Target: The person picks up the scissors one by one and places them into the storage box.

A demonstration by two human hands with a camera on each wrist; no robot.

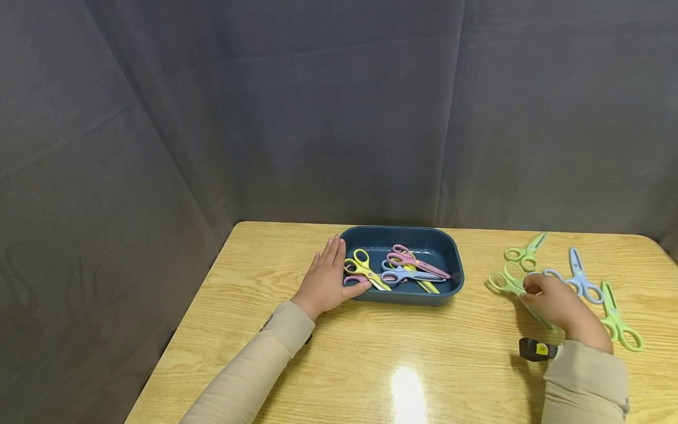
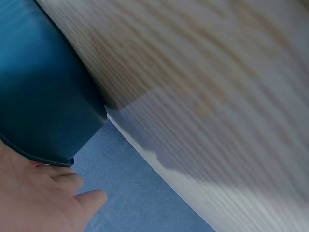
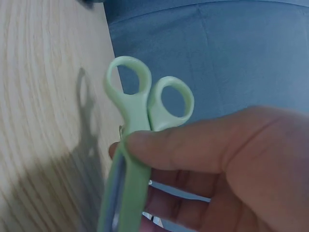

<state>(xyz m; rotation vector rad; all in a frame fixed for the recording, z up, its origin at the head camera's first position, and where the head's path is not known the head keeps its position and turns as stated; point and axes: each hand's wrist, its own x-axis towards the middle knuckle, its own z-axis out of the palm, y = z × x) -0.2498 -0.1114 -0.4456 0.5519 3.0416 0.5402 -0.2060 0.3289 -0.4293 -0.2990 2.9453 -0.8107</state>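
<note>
My left hand (image 1: 325,285) rests against the left end of a dark blue bin (image 1: 405,298), fingers straight and thumb along the front rim. In the left wrist view, its fingers lie at the rim of the bin (image 2: 43,101). Inside are several scissors, among them yellow scissors (image 1: 361,268), pink scissors (image 1: 424,266) and blue scissors (image 1: 410,274). Over the table at the right, my right hand (image 1: 564,306) pinches light green scissors (image 3: 136,108) near the pivot. Their handle loops face away from the hand, and the blades are closed.
Close by the right hand lie green scissors (image 1: 524,257), blue scissors (image 1: 580,281) and another green pair (image 1: 614,321). A wooden table (image 1: 339,371) carries everything. Grey cloth (image 1: 339,129) hangs behind the table and along its left side.
</note>
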